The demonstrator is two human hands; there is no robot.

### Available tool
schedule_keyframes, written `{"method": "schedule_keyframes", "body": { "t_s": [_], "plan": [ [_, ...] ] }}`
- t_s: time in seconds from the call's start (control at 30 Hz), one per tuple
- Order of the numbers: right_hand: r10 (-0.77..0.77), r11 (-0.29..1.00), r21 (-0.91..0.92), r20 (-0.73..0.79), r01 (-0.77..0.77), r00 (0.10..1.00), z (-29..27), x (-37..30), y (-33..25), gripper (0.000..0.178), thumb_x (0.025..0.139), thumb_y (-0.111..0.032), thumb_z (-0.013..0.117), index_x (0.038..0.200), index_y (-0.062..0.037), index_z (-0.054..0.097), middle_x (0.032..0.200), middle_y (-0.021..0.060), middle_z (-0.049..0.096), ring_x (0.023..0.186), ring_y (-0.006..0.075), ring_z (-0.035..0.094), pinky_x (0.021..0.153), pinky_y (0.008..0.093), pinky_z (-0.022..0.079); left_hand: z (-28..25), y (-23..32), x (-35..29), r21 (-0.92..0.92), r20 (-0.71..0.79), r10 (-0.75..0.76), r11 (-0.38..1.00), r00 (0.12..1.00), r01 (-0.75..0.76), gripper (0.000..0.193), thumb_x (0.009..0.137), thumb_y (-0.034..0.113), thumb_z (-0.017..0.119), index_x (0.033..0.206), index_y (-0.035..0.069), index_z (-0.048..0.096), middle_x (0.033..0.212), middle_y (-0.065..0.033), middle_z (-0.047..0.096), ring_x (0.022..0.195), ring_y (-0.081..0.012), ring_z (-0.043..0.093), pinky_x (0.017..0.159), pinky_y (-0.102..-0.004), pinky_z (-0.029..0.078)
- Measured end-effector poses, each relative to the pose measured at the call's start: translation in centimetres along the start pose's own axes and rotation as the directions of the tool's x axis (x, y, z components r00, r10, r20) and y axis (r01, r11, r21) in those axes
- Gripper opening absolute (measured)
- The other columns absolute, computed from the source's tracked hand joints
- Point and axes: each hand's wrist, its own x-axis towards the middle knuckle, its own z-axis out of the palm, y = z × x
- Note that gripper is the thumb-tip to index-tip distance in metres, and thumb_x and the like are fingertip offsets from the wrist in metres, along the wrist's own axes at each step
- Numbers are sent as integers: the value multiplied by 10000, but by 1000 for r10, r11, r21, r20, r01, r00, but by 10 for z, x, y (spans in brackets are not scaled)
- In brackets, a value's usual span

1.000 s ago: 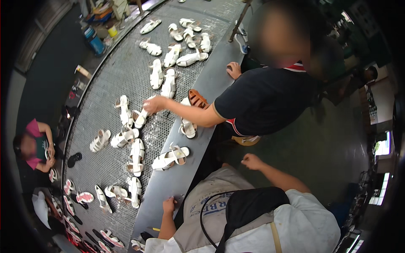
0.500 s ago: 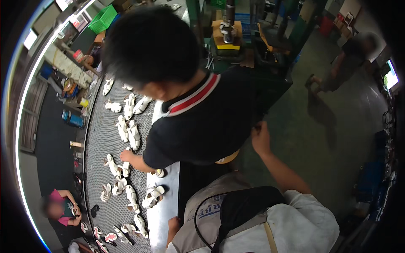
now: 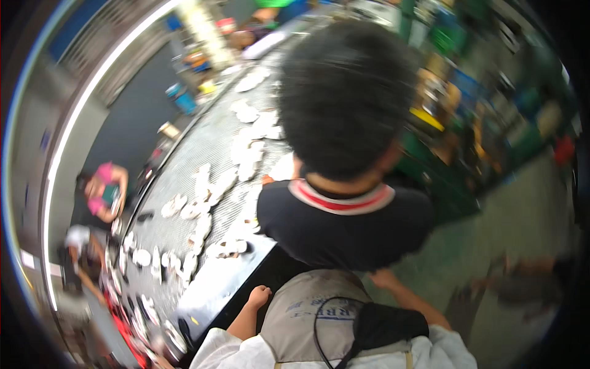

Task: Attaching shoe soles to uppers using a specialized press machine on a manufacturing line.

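My left hand (image 3: 260, 296) is loosely curled beside the metal table edge (image 3: 212, 292), with nothing seen in it. My right hand (image 3: 384, 280) reaches forward to the lower back of a person in a black shirt (image 3: 344, 227); motion blur and the shirt hide its fingers. A grey apron (image 3: 307, 313) covers my front, a black pouch (image 3: 393, 329) lying over it. Past my left hand, a white sandal (image 3: 227, 248) rests near the belt's edge. Several more white sandals (image 3: 200, 230) lie on the mesh conveyor belt (image 3: 175, 163).
The black-shirted person stands close ahead, beside the belt. A person in pink (image 3: 107, 187) is across the belt; another in white (image 3: 80, 240) is nearer on that side. Green machinery (image 3: 442, 184) stands at the right, with a blurred person (image 3: 534, 280) beyond the floor.
My view has swung, shifting the belt and the black-shirted person rightward in the picture. That person's head now faces more to the right. My left hand shows more fully.
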Motion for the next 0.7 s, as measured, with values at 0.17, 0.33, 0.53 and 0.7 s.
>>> {"method": "schedule_keyframes", "body": {
  "t_s": [0.17, 0.33, 0.53, 0.7],
  "plan": [
    [-17, 928, -361, 209, 93, 978, 25, 3, -16, 549, 970, -421, 627, 1361, -35, 625, 1255, 237, 696, 1144, 417, 670, 983, 536, 521, 55, -43, -13, -209, -164, -22, 978, 986, -13, 356, 937, 310, 593, 976, 5, 773, 990, -216, 763, 996, -360, 728, 922, -442, 555],
    [-90, 878, -443, 220, 182, 971, 45, 9, -65, 513, 947, -368, 683, 1269, 30, 647, 1190, 260, 701, 1090, 413, 682, 937, 513, 541, 99, -137, -27, -159, -330, -17, 987, 944, -38, 379, 937, 332, 570, 997, 16, 770, 1033, -252, 745, 1007, -431, 716, 920, -505, 561],
    [9, 895, -443, 158, 62, 987, 116, 37, -105, 464, 918, -306, 684, 1239, 29, 676, 1235, 289, 694, 1144, 454, 668, 973, 512, 529, 96, -285, -35, -169, -205, -114, 982, 972, 80, 389, 923, 332, 559, 957, -4, 751, 973, -256, 742, 960, -439, 715, 873, -510, 565],
    [-74, 870, -455, 255, 187, 964, 168, 49, -164, 395, 916, -270, 639, 1179, 15, 711, 1170, 267, 722, 1115, 445, 685, 979, 510, 534, 51, -390, -32, -744, 152, -346, 577, 926, 338, 230, 988, 183, 567, 899, 24, 708, 766, -125, 705, 668, -291, 688, 580, -424, 545]
  ]
}}
